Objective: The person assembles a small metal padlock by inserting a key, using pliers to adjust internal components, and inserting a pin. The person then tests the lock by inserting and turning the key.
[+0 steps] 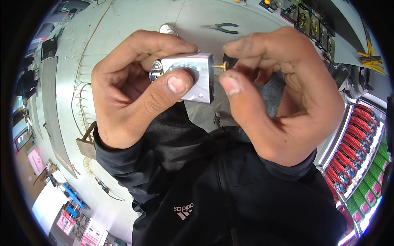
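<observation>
Left hand (135, 88): closed around a silver metal block (193, 76); the thumb is pressed on its front face, the other fingers (164, 45) are wrapped over its top and back.
Block: held up in front of the chest, above the tabletop (135, 16), with a small rounded metal fitting (156, 70) seen at its left end.
Right hand (287, 94): fingers pinched shut near a small brass pin (223, 65); thumb and forefinger are brought close together just right of the block.
Pin: seen sticking out of the block's right side, tip toward the right hand; whether it is actually gripped cannot be told.
Sleeves: dark jacket sleeves (164, 151) are seen coming in from the lower edge.
Tabletop: pale grey, with pliers (221, 27) lying well behind the hands.
Right edge: rows of red and green items (357, 143) are set in a rack.
</observation>
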Tool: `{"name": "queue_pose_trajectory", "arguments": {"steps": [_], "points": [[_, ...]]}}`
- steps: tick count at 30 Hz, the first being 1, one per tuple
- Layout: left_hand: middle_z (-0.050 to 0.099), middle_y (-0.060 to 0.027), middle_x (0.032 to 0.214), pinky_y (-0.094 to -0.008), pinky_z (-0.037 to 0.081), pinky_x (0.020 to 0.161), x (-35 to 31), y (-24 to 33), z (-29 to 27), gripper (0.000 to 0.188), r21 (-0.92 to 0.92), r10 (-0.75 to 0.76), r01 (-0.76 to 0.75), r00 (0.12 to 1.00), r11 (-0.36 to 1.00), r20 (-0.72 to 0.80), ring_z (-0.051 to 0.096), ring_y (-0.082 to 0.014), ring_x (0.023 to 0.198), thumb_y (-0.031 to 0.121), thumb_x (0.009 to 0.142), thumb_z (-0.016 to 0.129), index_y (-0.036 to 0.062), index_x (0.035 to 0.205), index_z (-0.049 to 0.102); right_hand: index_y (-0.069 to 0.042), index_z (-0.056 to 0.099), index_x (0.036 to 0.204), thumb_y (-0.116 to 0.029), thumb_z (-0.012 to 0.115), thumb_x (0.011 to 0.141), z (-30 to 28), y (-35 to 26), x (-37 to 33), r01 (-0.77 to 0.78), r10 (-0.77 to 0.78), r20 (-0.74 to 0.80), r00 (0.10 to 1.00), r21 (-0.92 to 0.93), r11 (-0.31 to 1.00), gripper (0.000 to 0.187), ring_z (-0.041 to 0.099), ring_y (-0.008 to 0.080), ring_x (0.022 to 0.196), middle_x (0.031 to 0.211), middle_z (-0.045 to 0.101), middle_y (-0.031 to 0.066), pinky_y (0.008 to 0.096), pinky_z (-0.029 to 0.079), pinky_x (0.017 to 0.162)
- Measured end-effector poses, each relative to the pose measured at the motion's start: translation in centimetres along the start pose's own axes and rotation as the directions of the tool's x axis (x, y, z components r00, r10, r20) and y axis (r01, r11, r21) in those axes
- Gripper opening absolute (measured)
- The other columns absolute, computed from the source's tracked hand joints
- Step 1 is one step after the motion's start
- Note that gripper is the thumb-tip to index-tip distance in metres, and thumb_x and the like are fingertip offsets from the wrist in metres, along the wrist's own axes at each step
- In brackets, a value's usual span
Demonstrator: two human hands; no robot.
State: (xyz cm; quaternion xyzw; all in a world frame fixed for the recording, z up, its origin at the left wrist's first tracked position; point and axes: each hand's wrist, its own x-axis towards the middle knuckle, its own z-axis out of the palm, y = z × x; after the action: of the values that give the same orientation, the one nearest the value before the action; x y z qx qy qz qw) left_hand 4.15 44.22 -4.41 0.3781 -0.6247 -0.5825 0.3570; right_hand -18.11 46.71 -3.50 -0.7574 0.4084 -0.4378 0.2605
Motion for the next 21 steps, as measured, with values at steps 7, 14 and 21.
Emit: {"name": "queue_pose_trajectory", "arguments": {"steps": [7,14,21], "points": [[0.060,-0.0122,0.104,-0.0267,0.043,0.083,0.0,0.2,-0.2,0.042,0.018,0.010,-0.010,1.000,1.000,-0.004,0.058,-0.0162,0.092,0.028,0.089,0.072,-0.0052,0.113,0.060,0.004,0.062,0.097,0.006,0.067,0.077,2.4,0.9,-1.4,-0.005,0.030,-0.232,0.972,0.110,0.994,0.020,0.055,0.0115,0.072,0.086,0.063,0.0083,0.0235,0.042,0.066],[0.060,-0.0123,0.105,-0.0246,0.047,0.075,0.0,0.0,0.0,0.038,-0.010,0.045,-0.046,0.998,0.999,-0.041,0.059,-0.0136,0.087,0.023,0.091,0.069,-0.0050,0.115,0.058,0.006,0.056,0.101,-0.008,0.057,0.087,1.4,0.2,-1.7,-0.110,0.200,-0.289,0.936,0.300,0.948,0.020,0.055,0.0147,0.074,0.089,0.059,0.0129,0.0259,0.044,0.069],[0.063,-0.0113,0.105,-0.0247,0.050,0.071,0.4,-0.9,0.3,0.037,0.084,0.126,-0.113,0.977,0.990,-0.173,0.060,-0.0130,0.084,0.015,0.092,0.068,-0.0047,0.122,0.058,0.006,0.053,0.100,-0.012,0.046,0.091,-0.9,0.5,-1.5,-0.186,0.207,-0.161,0.965,0.132,0.974,0.022,0.056,0.0161,0.073,0.085,0.058,0.0127,0.0276,0.044,0.069]]}}
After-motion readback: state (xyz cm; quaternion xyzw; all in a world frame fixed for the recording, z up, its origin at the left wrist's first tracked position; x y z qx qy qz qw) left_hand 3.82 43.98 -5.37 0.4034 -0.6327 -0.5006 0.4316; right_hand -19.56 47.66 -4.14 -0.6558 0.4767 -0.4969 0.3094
